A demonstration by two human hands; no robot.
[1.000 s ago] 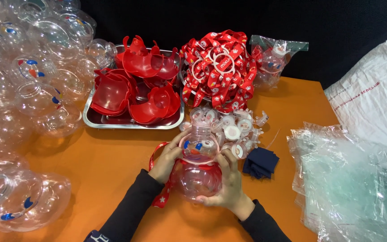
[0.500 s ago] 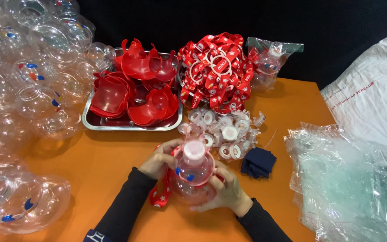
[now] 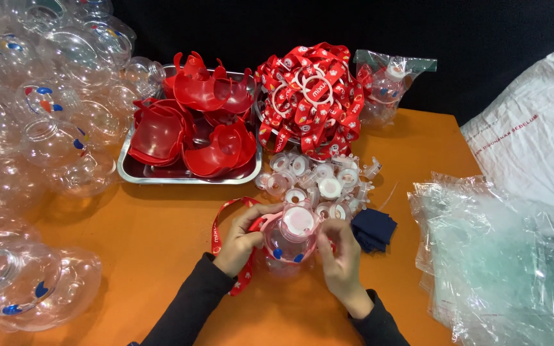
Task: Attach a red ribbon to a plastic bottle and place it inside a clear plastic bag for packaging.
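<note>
On the orange table (image 3: 161,243), in front of the steel tray (image 3: 137,176) of red shells and the heap of white caps (image 3: 318,179), a clear round bottle (image 3: 288,242) stands upright between the two hands, its white capped mouth facing up toward the camera. The left hand (image 3: 242,237) grips its left flank with fingers curled, also touching the red strap (image 3: 220,224) looping outward. The right hand (image 3: 340,253) presses the opposite flank; both sit equally close.

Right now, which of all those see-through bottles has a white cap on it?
The clear bottle between both hands, at the table's front. It alone shows a white cap; the piled bottles on the left are open-mouthed.
</note>
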